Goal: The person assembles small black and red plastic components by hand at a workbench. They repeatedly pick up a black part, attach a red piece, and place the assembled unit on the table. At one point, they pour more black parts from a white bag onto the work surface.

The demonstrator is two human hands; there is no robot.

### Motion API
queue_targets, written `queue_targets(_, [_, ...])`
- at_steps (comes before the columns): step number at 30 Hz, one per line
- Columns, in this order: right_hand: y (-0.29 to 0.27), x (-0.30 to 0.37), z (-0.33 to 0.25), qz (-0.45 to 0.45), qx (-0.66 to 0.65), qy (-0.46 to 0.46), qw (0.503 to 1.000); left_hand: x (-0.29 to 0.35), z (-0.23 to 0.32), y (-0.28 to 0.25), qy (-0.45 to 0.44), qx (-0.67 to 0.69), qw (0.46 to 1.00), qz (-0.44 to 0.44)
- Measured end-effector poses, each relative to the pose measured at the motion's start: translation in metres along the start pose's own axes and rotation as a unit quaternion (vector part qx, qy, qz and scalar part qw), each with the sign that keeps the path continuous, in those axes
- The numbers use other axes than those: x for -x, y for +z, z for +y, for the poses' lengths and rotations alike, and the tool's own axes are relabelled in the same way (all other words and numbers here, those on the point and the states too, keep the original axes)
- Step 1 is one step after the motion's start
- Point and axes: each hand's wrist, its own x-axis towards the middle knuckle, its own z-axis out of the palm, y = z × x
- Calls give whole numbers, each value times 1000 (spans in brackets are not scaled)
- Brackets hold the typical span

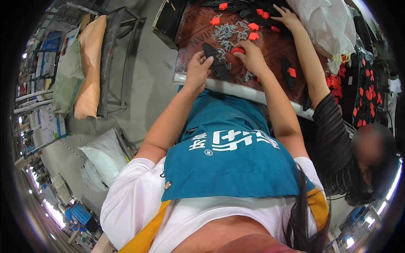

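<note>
My left hand (pixel 199 71) is closed at the near left of the table, thumb and fingers pinching a black plastic part (pixel 208 49). To its right, my right hand (pixel 252 58) is closed with a red plastic piece (pixel 237 50) at its fingertips. Between and beyond my hands lies a loose pile of small silvery screws (pixel 228 34). Another dark part lies just below the held one, partly hidden by my left hand. Several red clips, one of them a red clip (pixel 253 26), are scattered past the screws.
A co-worker's hand (pixel 287 19) reaches over the far right of the brown table (pixel 192 26). A black part with a red clip (pixel 289 72) lies right of my forearm. White plastic bags (pixel 327 25) stand at the right, and a dark box (pixel 168 21) at the left edge.
</note>
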Motion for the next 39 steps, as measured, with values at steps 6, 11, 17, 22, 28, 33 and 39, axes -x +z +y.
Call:
queue_targets(6, [-14,46,-34,24,-481,172,859,4,3,21,15,40,998,-52])
queue_targets(11, [-20,59,-36,69,-486,156,857,10,11,28,51,13,997,-49])
queue_targets(17, [-20,63,-52,70,-464,138,872,19,23,34,66,22,996,-51])
queue_targets(22, [-24,67,-64,103,-416,144,892,20,22,35,105,22,991,-81])
queue_targets(28, [-31,71,-58,62,-468,141,870,19,19,34,137,28,982,-127])
queue_targets(33, [-33,73,-67,63,-425,116,895,21,22,36,144,-12,979,-141])
queue_targets(39, [-33,73,-72,43,-345,110,931,19,21,32,142,-33,977,-158])
